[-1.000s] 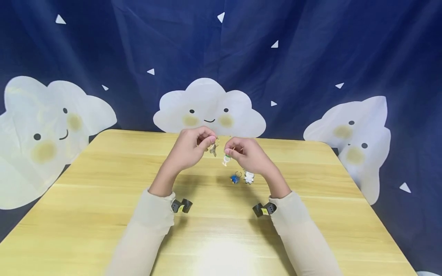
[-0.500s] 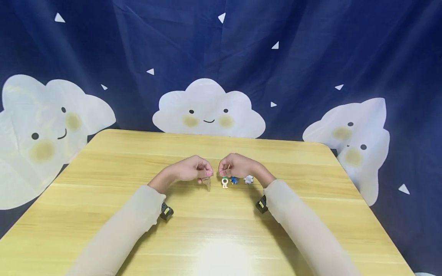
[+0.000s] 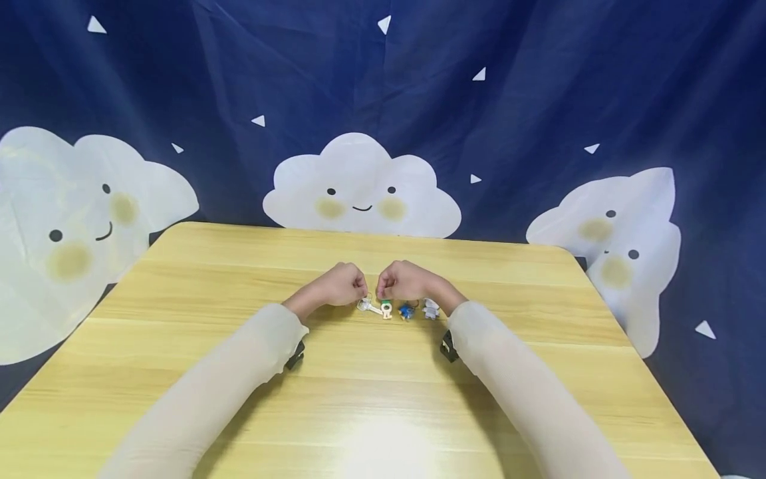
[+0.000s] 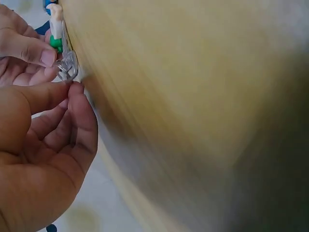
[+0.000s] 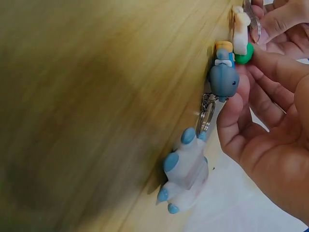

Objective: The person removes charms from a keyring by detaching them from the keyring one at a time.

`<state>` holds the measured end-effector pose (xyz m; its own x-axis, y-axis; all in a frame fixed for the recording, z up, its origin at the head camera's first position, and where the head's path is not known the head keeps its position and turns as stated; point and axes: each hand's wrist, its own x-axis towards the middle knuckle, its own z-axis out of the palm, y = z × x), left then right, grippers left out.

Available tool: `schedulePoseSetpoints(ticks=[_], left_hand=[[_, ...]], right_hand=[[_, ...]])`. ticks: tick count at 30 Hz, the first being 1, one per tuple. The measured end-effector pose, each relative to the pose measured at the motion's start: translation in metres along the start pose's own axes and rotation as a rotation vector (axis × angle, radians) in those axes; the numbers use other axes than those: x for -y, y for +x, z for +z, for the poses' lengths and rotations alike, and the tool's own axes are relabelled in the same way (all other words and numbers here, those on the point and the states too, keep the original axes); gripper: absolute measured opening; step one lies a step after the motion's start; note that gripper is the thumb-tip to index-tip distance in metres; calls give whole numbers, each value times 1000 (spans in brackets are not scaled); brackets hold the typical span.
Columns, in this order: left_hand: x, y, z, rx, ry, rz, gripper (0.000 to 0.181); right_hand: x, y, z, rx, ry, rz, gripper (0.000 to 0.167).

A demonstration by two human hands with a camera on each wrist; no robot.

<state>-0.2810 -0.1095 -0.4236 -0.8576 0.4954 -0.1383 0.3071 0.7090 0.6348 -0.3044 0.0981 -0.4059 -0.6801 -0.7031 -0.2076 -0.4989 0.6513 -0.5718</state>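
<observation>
Above the middle of the table, my left hand (image 3: 342, 285) and right hand (image 3: 403, 281) face each other, fingertips a short gap apart. Thumb and forefinger of the left pinch the ring of a metal key (image 4: 68, 66), which lies flat on the wood. My right fingers are at the green top of a white figure keychain (image 3: 386, 310) and appear to pinch it; its ring is hidden. The key's tip reaches that figure. Just right of it lie a blue figure keychain (image 5: 224, 77) and a white one with blue paws (image 5: 187, 166).
The wooden table (image 3: 371, 392) spreads around the hands. Behind it hangs a dark blue curtain (image 3: 227, 80) with white clouds. Small black cameras sit at both wrists. Glare lies on the near part of the table.
Both hands have come down from above the far part of the table. The key and the white-and-green figure, earlier hanging from the fingers, now lie on the wood beside the other keychains.
</observation>
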Motion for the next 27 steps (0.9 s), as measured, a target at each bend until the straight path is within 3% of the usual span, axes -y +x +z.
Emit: schedulePoseSetpoints(ticks=[9,16,21,27], left_hand=[[2,6,-4,-55,89,25,18],[-2,-3,-11,-37,99,-4,20],[-4,-14,-14,-42,116,7,18],[-3,-34,-11,-131,203,-26,20]], right_hand=[[-1,1,-3,-34,-34,28,11],[-2,-16,-7,-85,-46,15,15],[-6,-39,-11,-246,-85,13,18],[-15,-70,-14,-490,-208,66,23]])
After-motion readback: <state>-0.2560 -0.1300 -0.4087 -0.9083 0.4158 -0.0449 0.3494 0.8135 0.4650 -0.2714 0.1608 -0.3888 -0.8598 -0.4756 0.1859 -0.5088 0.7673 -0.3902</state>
